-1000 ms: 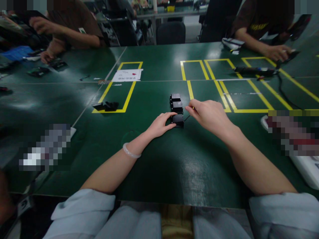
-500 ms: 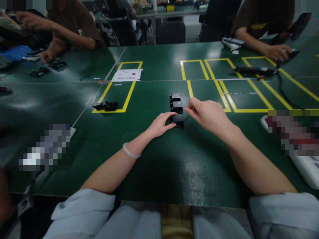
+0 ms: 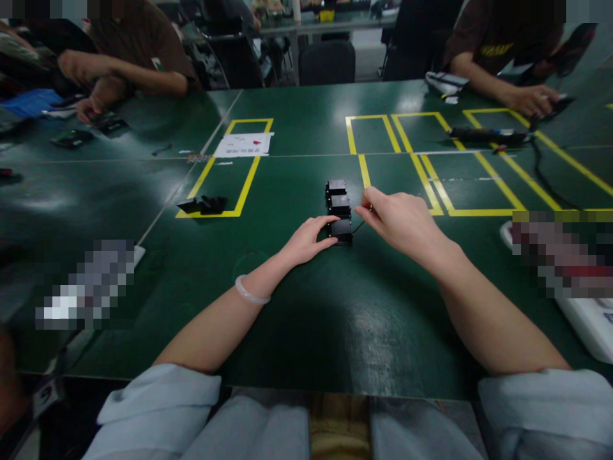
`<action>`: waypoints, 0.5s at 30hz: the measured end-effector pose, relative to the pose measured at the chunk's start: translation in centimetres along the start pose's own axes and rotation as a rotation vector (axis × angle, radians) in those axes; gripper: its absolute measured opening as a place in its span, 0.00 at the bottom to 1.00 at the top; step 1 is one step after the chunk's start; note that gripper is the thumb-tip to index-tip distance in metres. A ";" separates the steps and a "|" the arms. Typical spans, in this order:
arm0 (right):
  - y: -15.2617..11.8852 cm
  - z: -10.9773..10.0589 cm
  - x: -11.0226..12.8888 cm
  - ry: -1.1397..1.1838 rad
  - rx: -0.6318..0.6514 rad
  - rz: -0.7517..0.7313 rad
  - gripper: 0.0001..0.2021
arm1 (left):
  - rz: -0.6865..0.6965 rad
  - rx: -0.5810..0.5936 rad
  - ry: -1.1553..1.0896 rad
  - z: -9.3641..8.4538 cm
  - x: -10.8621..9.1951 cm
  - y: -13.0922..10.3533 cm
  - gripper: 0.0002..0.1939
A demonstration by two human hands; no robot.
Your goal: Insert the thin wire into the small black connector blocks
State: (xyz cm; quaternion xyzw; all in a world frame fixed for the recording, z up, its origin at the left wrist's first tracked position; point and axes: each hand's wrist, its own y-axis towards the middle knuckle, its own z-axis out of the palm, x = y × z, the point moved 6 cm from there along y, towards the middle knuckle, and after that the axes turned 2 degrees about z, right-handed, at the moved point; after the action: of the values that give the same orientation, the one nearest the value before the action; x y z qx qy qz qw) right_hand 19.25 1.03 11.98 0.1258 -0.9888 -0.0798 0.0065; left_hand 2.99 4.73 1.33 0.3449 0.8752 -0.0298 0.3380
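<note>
Three small black blocks stand in a column on the green table (image 3: 306,306): a far block (image 3: 336,186), a middle block (image 3: 340,204) and a near block (image 3: 341,230). My left hand (image 3: 309,241) grips the near block from its left side, thumb at the near edge and fingers at the far edge. To the right of the blocks, my right hand (image 3: 397,220) pinches a thin dark tool (image 3: 359,227), whose tip points down-left at the near block's right side. Most of the tool is hidden in the fingers.
Black parts (image 3: 204,204) lie by a yellow taped outline at left, near a white paper sign (image 3: 244,145). Blurred-out items flank me on both sides. Two people sit across the table, one by a black cable (image 3: 539,166).
The hand of the person at the far left has moved right and slightly down. My own hands and the blocks look almost unchanged.
</note>
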 end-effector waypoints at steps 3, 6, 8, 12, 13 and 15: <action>0.0 0.0 0.1 -0.015 0.026 -0.005 0.16 | 0.002 -0.003 -0.003 0.0 0.0 0.0 0.25; -0.1 -0.1 0.4 0.011 0.040 -0.027 0.17 | 0.000 -0.002 -0.006 0.1 0.1 0.0 0.25; -0.1 -0.2 0.4 0.030 0.030 -0.029 0.17 | 0.001 -0.003 -0.007 0.1 0.1 0.0 0.25; -0.1 -0.2 0.2 0.053 0.004 -0.019 0.16 | 0.005 -0.006 -0.009 0.0 0.0 0.0 0.25; -0.1 -0.1 0.2 0.048 0.002 -0.013 0.17 | 0.007 -0.007 -0.008 0.0 0.0 0.0 0.25; 0.0 -0.1 0.1 0.018 0.004 0.000 0.18 | 0.013 -0.011 -0.008 0.0 0.0 0.0 0.25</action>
State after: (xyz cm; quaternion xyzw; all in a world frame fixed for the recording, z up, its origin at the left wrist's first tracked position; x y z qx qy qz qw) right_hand 19.14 0.95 12.02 0.1266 -0.9889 -0.0768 0.0152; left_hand 2.98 4.72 1.38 0.3486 0.8717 -0.0240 0.3436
